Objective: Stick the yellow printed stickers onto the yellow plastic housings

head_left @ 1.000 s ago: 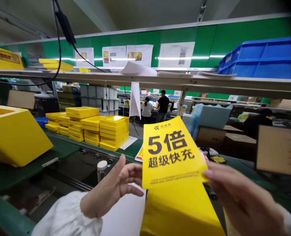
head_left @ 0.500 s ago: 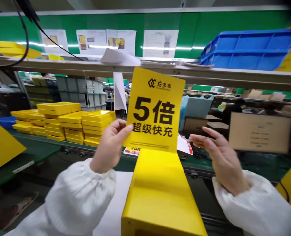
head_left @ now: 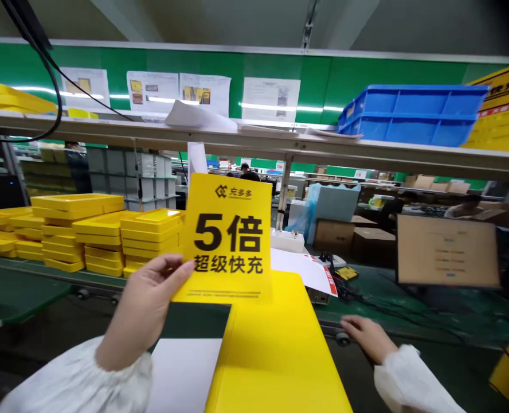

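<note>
My left hand [head_left: 145,304] pinches the lower left edge of a flat yellow card [head_left: 228,281] between thumb and fingers. The card stands upright, its black "5" and Chinese lettering facing me. Just below and to its right runs a long yellow box-like piece [head_left: 280,350], cut off by the bottom edge; whether card and piece touch I cannot tell. Off to the right, my right hand [head_left: 370,337] holds nothing visible, its fingers loosely bent near the bench edge. A white sheet [head_left: 186,373] lies beside the yellow piece, on its left.
Stacks of yellow boxes [head_left: 151,235] line the bench [head_left: 392,310] at left. A blue bin [head_left: 418,115] rests on the overhead shelf [head_left: 254,139]. At right stand a monitor-like brown panel [head_left: 447,252] and black cables [head_left: 344,287]. Co-workers sit further back.
My left hand and the card have moved left and lower in view, away from the yellow piece's middle. My right hand has dropped, its fingers less stretched. The view has tilted upward.
</note>
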`<action>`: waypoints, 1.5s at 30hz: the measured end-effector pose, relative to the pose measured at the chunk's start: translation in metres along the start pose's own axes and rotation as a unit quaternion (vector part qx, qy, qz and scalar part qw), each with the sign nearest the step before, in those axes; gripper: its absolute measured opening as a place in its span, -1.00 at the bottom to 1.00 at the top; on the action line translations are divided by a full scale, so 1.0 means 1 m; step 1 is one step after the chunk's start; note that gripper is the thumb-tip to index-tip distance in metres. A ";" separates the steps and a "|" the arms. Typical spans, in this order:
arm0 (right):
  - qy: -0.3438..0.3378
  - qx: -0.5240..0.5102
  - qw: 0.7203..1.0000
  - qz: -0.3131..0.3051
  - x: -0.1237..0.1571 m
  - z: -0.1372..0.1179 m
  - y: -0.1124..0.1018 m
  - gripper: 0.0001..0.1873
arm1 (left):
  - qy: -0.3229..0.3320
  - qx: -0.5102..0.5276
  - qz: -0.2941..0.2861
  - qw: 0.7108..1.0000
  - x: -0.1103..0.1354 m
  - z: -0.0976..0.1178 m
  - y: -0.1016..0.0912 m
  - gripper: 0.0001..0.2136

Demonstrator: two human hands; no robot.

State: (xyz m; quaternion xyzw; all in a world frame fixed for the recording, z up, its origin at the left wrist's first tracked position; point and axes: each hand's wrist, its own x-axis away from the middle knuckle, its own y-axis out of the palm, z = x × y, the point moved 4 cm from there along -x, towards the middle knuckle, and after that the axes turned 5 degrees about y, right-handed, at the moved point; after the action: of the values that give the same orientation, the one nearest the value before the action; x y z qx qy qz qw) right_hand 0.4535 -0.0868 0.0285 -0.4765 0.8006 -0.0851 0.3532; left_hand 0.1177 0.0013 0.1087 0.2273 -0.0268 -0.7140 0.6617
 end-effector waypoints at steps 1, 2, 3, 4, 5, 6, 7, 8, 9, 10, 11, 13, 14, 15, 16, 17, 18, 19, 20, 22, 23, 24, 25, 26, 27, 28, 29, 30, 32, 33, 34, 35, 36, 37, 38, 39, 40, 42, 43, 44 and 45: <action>0.032 -0.001 0.999 0.010 -0.003 0.003 -0.004 -0.66 | -0.001 0.007 -0.024 1.000 -0.001 -0.008 0.006 -0.77; 0.060 -0.012 0.998 0.014 -0.004 0.001 -0.005 -0.63 | 0.002 0.013 -0.046 0.999 -0.001 -0.016 0.012 -0.78; 0.086 -0.041 0.995 0.013 -0.005 -0.007 -0.004 -0.62 | 0.007 0.016 -0.066 0.998 0.000 -0.022 0.019 -0.79; 0.110 -0.092 0.990 0.007 -0.004 -0.019 -0.001 -0.62 | 0.011 0.015 -0.083 0.996 0.001 -0.028 0.026 -0.80; 0.132 -0.156 0.979 -0.002 -0.002 -0.033 0.003 -0.62 | 0.016 0.012 -0.094 0.995 0.003 -0.032 0.031 -0.80; 0.153 -0.225 0.962 -0.014 0.001 -0.048 0.008 -0.62 | 0.019 0.009 -0.101 0.995 0.006 -0.035 0.036 -0.81; 0.171 -0.284 0.943 -0.024 0.004 -0.062 0.012 -0.61 | 0.019 0.005 -0.105 0.994 0.010 -0.037 0.039 -0.81; 0.186 -0.325 0.927 -0.036 0.006 -0.074 0.016 -0.62 | 0.018 0.005 -0.108 0.994 0.013 -0.038 0.041 -0.82; 0.195 -0.342 0.918 -0.046 0.009 -0.084 0.018 -0.63 | 0.013 0.007 -0.110 0.994 0.017 -0.039 0.041 -0.82; 0.204 -0.348 0.913 -0.055 0.011 -0.090 0.020 -0.64 | 0.008 0.011 -0.112 0.994 0.020 -0.039 0.042 -0.82; 0.212 -0.347 0.911 -0.062 0.013 -0.093 0.021 -0.65 | 0.002 0.013 -0.115 0.993 0.023 -0.039 0.041 -0.83; 0.222 -0.340 0.911 -0.073 0.016 -0.093 0.022 -0.66 | -0.003 0.011 -0.123 0.992 0.028 -0.038 0.041 -0.83; 0.222 -0.337 0.912 -0.074 0.018 -0.092 0.022 -0.66 | -0.003 0.009 -0.127 0.992 0.029 -0.037 0.040 -0.83; 0.219 -0.333 0.914 -0.071 0.019 -0.090 0.022 -0.65 | -0.002 0.004 -0.132 0.991 0.030 -0.036 0.040 -0.83; 0.213 -0.327 0.918 -0.067 0.021 -0.089 0.021 -0.66 | -0.002 -0.002 -0.137 0.991 0.031 -0.034 0.040 -0.83; 0.205 -0.322 0.922 -0.061 0.022 -0.088 0.020 -0.67 | -0.003 -0.009 -0.138 0.990 0.032 -0.034 0.039 -0.82; 0.196 -0.317 0.926 -0.056 0.023 -0.089 0.019 -0.68 | -0.006 -0.014 -0.136 0.991 0.031 -0.033 0.039 -0.79; 0.187 -0.313 0.930 -0.048 0.025 -0.091 0.017 -0.69 | -0.012 -0.017 -0.131 0.991 0.031 -0.033 0.038 -0.74; 0.179 -0.307 0.934 -0.042 0.026 -0.093 0.016 -0.70 | -0.021 -0.017 -0.126 0.992 0.030 -0.034 0.037 -0.69; 0.164 -0.294 0.941 -0.031 0.028 -0.100 0.014 -0.70 | -0.035 -0.013 -0.112 0.993 0.027 -0.037 0.036 -0.60; 0.159 -0.286 0.945 -0.024 0.028 -0.103 0.013 -0.69 | -0.038 -0.016 -0.106 0.994 0.025 -0.039 0.035 -0.59; 0.153 -0.276 0.949 -0.018 0.028 -0.105 0.013 -0.68 | -0.042 -0.023 -0.103 0.994 0.024 -0.042 0.034 -0.61; 0.150 -0.266 0.952 -0.012 0.028 -0.106 0.012 -0.67 | -0.048 -0.030 -0.104 0.993 0.022 -0.044 0.034 -0.63; 0.148 -0.255 0.955 -0.010 0.028 -0.106 0.012 -0.67 | -0.055 -0.035 -0.108 0.992 0.021 -0.047 0.034 -0.64; 0.150 -0.247 0.957 -0.010 0.027 -0.105 0.012 -0.67 | -0.065 -0.035 -0.115 0.991 0.021 -0.049 0.034 -0.65; 0.155 -0.243 0.958 -0.013 0.026 -0.103 0.013 -0.67 | -0.075 -0.030 -0.122 0.989 0.020 -0.051 0.034 -0.67; 0.165 -0.242 0.956 -0.018 0.026 -0.100 0.014 -0.67 | -0.083 -0.022 -0.127 0.988 0.020 -0.052 0.035 -0.68; 0.177 -0.245 0.953 -0.019 0.025 -0.096 0.015 -0.67 | -0.091 -0.016 -0.131 0.987 0.019 -0.053 0.035 -0.68; 0.207 -0.254 0.945 -0.019 0.024 -0.087 0.017 -0.65 | -0.112 -0.013 -0.136 0.984 0.019 -0.055 0.035 -0.69; 0.223 -0.255 0.940 -0.018 0.023 -0.082 0.018 -0.64 | -0.127 -0.014 -0.140 0.982 0.019 -0.057 0.035 -0.69; 0.237 -0.257 0.937 -0.019 0.023 -0.079 0.019 -0.62 | -0.142 -0.017 -0.143 0.979 0.019 -0.058 0.035 -0.69; 0.249 -0.259 0.933 -0.021 0.023 -0.075 0.020 -0.62 | -0.154 -0.021 -0.145 0.977 0.019 -0.060 0.035 -0.69; 0.257 -0.262 0.930 -0.024 0.022 -0.073 0.022 -0.61 | -0.162 -0.024 -0.145 0.976 0.018 -0.062 0.035 -0.69; 0.264 -0.267 0.927 -0.029 0.023 -0.071 0.023 -0.62 | -0.167 -0.026 -0.144 0.975 0.017 -0.064 0.035 -0.69; 0.267 -0.274 0.923 -0.033 0.023 -0.070 0.024 -0.63 | -0.168 -0.028 -0.144 0.975 0.017 -0.065 0.034 -0.70; 0.270 -0.282 0.920 -0.038 0.023 -0.069 0.025 -0.63 | -0.168 -0.029 -0.145 0.975 0.016 -0.066 0.034 -0.70; 0.271 -0.288 0.918 -0.041 0.022 -0.068 0.026 -0.64 | -0.168 -0.030 -0.146 0.974 0.015 -0.067 0.034 -0.71; 0.268 -0.286 0.919 -0.040 0.022 -0.067 0.026 -0.65 | -0.168 -0.034 -0.153 0.973 0.014 -0.068 0.034 -0.72; 0.268 -0.279 0.921 -0.037 0.021 -0.065 0.025 -0.64 | -0.167 -0.039 -0.160 0.972 0.014 -0.068 0.035 -0.73; 0.270 -0.272 0.923 -0.035 0.020 -0.064 0.025 -0.64 | -0.165 -0.049 -0.168 0.971 0.013 -0.068 0.035 -0.73; 0.277 -0.267 0.922 -0.036 0.020 -0.061 0.025 -0.63 | -0.161 -0.061 -0.178 0.969 0.013 -0.068 0.036 -0.74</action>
State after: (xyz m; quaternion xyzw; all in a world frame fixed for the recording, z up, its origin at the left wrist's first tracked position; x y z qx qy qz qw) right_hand 0.3903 -0.1025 0.0522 -0.5393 0.8417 -0.0095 -0.0263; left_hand 0.1751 0.0024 0.0563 0.0693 -0.0487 -0.8479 0.5233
